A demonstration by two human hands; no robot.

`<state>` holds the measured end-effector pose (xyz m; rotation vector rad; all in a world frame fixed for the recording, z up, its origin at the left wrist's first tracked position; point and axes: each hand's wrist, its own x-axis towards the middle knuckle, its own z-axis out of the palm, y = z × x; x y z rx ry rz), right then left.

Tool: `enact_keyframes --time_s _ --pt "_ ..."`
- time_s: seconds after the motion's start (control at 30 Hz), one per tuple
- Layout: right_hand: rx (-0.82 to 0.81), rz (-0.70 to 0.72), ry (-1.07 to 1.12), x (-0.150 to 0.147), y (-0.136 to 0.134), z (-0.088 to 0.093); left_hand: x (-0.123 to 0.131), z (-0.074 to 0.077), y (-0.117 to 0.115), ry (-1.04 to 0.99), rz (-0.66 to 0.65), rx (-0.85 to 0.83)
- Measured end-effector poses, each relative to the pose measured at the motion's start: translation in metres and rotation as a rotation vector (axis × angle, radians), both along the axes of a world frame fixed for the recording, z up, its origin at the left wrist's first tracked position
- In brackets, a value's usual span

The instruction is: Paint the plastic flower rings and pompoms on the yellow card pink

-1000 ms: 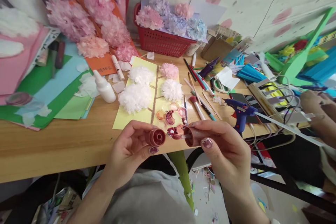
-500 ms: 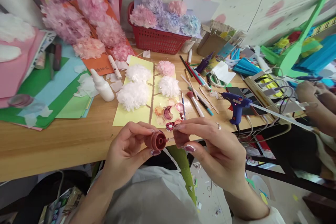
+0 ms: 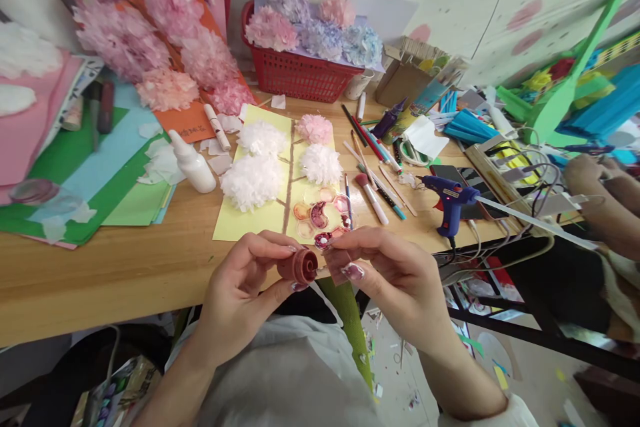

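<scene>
My left hand (image 3: 245, 287) pinches a reddish-brown round cap (image 3: 296, 267), its hollow end turned to the right. Just beside it, my right hand (image 3: 395, 287) is closed on a small reddish see-through piece (image 3: 340, 265), whose exact kind I cannot make out. The two objects are close together, above the front edge of the table. Behind them a clear palette (image 3: 320, 215) with red and orange stains lies on a yellow sheet (image 3: 233, 217). White paper flowers (image 3: 251, 181) and a pink paper flower (image 3: 315, 129) sit on that sheet along a drawn brown stem.
A white squeeze bottle (image 3: 194, 163) stands left of the sheet. Brushes and pens, including a makeup brush (image 3: 373, 199), lie to the right. A blue glue gun (image 3: 450, 200) stands near cables. A red basket (image 3: 305, 73) is behind. Another person's hand (image 3: 587, 177) shows far right.
My right hand has moved left and brought the reddish piece nearer the cap. The thin stick seen between them no longer shows. My left hand keeps its grip with the cap slightly turned.
</scene>
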<state>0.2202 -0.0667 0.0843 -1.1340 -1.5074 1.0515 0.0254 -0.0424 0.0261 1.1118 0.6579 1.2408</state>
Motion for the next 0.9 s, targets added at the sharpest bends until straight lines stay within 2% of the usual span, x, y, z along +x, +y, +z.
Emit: enact_keyframes --time_s 0.23,0.33,0.4,0.47,0.6,0.67,0.8,0.9 --pt "-0.202 -0.066 0.249 -0.002 0.008 -0.011 0.002 0.000 -0.001 0.112 0.106 0.035" --pt "-0.254 -0.055 0.357 0.002 0.010 -0.018 0.005 -0.003 -0.001 0.159 0.113 -0.026" --pt "-0.281 -0.054 0.399 0.009 0.010 -0.021 0.004 -0.007 0.000 0.234 0.097 -0.058" --pt "-0.262 -0.093 0.402 0.020 0.008 -0.022 0.002 -0.012 0.002 0.377 0.078 -0.022" --pt "-0.135 -0.280 0.263 0.051 0.008 -0.026 -0.003 -0.018 0.011 0.749 0.084 0.214" --pt "-0.098 -0.341 0.152 0.065 0.009 -0.031 -0.001 -0.018 0.018 0.843 0.069 0.320" --pt "-0.068 -0.364 -0.010 0.081 0.016 -0.043 0.008 -0.017 0.031 0.930 0.006 0.421" --pt "-0.056 -0.345 -0.104 0.083 0.020 -0.047 0.010 -0.022 0.036 1.003 0.017 0.446"
